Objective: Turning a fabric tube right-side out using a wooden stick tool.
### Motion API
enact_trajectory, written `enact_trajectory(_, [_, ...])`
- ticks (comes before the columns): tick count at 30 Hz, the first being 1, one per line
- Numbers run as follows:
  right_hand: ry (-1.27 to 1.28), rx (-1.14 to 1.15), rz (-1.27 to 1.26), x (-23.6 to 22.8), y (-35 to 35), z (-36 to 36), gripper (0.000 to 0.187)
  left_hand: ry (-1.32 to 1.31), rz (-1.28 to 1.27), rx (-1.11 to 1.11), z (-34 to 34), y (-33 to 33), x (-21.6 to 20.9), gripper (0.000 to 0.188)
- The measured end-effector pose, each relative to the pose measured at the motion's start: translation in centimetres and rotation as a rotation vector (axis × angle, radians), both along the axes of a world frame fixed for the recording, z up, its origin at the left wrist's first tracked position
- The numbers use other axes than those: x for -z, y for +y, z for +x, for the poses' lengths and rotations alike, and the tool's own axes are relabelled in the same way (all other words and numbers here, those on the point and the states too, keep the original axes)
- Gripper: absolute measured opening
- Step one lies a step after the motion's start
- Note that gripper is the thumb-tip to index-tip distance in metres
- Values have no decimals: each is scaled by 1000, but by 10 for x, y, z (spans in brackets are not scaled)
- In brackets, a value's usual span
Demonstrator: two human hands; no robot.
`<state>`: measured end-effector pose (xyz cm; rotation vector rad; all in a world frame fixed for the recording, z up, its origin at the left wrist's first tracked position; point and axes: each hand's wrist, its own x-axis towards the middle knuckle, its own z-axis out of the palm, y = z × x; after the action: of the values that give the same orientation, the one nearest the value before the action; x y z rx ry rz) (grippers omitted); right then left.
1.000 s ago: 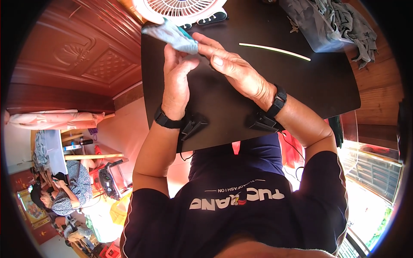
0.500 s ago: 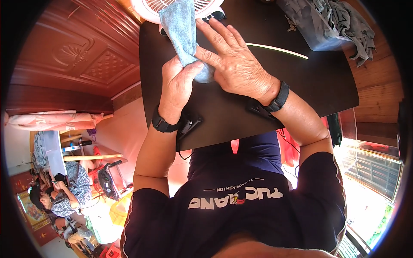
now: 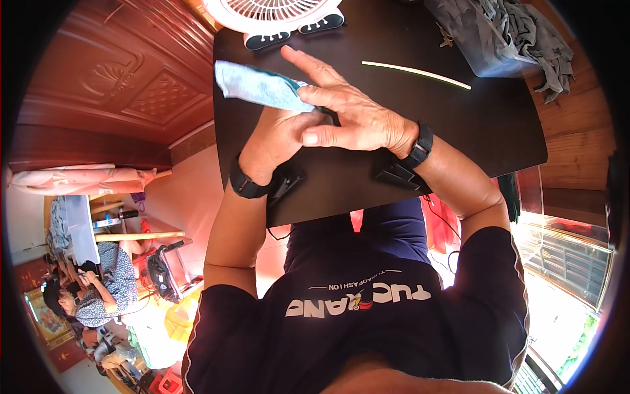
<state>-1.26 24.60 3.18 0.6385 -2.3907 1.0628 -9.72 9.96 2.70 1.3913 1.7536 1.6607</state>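
A narrow piece of light blue cloth (image 3: 259, 85) sticks out to the left over the black tabletop (image 3: 459, 131). My left hand (image 3: 274, 136) is closed on its right end, with the fingers partly hidden behind the cloth and my other hand. My right hand (image 3: 359, 118) lies across from the right with its fingers apart. One of its fingertips touches the cloth beside the left hand, while its thumb reaches over toward the left hand. A thin pale strip (image 3: 417, 73) lies on the table beyond my right hand.
A white fan (image 3: 282, 14) stands at the far edge. Far right, a clear plastic bin (image 3: 492, 56) overflows with grey cloth (image 3: 535, 46). Two black clamp-like pieces, left (image 3: 287, 185) and right (image 3: 396, 172), sit along the near edge. Another person (image 3: 108, 289) sits at left.
The cloth has swung from pointing up in front of the fan to pointing left. My left hand has turned and lowered slightly; my right hand's fingers have spread, its thumb now showing.
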Motion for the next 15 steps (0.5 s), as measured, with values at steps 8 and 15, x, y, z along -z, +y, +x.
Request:
enact_trajectory(8, [-58,114,-22,1,-9,-1,59,83,-52,69,-5,-5,-2,22])
enact_trajectory(15, [-236,-268,-534,2,-3,0,52,64,128,-22,3,8,7,23])
